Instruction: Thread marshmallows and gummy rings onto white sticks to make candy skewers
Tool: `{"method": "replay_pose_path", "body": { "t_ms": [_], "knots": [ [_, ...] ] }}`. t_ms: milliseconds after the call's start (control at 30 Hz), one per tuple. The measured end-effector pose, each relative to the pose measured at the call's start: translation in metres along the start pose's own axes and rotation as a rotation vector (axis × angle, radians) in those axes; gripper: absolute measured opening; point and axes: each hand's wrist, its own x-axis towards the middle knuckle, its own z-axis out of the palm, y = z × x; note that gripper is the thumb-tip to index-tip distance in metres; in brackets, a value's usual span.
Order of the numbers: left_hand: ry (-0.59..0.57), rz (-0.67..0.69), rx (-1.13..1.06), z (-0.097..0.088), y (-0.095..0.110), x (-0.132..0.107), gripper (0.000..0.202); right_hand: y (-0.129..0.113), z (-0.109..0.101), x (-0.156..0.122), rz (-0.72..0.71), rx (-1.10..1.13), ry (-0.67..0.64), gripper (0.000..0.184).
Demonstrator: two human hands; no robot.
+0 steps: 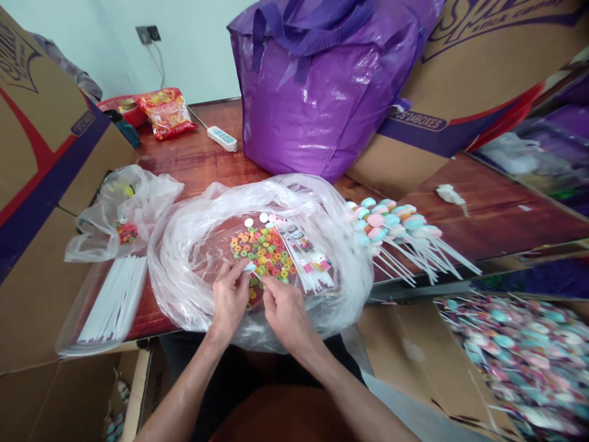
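My left hand [230, 298] pinches a small white and pale blue candy [250, 266] between thumb and fingertips. In my right hand [288, 310] is a short white stick [257, 276], its tip pointing at the candy; whether the two touch is hard to tell. Both hands are over ring-shaped candies [262, 248] in orange, yellow, green and red. These lie inside a clear plastic bag [184, 288] whose rim is rolled down into a wide ring. Beside them in the bag are printed wrappers with white sticks [306, 252] and a few round white and pink candies [264, 218].
White sticks [115, 294] lie in a clear bag at left, below a bag of red candies [126, 232]. Finished lollipops [396, 221] are piled at right. A purple bag [317, 104] and cartons [41, 141] border the table. A box of wrapped lollipops [529, 350] stands lower right.
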Motion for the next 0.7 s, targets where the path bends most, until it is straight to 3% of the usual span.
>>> {"method": "replay_pose_path", "body": {
  "t_ms": [133, 233, 300, 433, 533, 700],
  "knots": [
    [-0.1, -0.031, -0.077, 0.002, 0.005, -0.006, 0.028, -0.002, 0.002, 0.007, 0.027, -0.02, 0.02, 0.026],
    [-0.183, 0.02, -0.121, 0.002, 0.013, 0.004, 0.029, 0.004, -0.004, 0.014, 0.054, -0.029, 0.064, 0.026],
    [-0.2, 0.046, -0.114, 0.001, 0.018, 0.024, 0.03, 0.011, -0.01, 0.017, 0.04, -0.037, 0.099, 0.025],
    [-0.098, 0.114, 0.075, 0.005, 0.014, 0.089, 0.026, 0.022, -0.017, 0.012, 0.05, -0.038, 0.133, 0.025],
    [-0.148, 0.13, 0.219, 0.019, 0.004, 0.13, 0.027, 0.025, -0.016, 0.001, 0.071, -0.053, 0.132, 0.025],
    [-0.241, 0.194, 0.389, 0.036, -0.011, 0.15, 0.02, 0.03, -0.017, -0.01, 0.069, -0.078, 0.139, 0.026]
  ]
}}
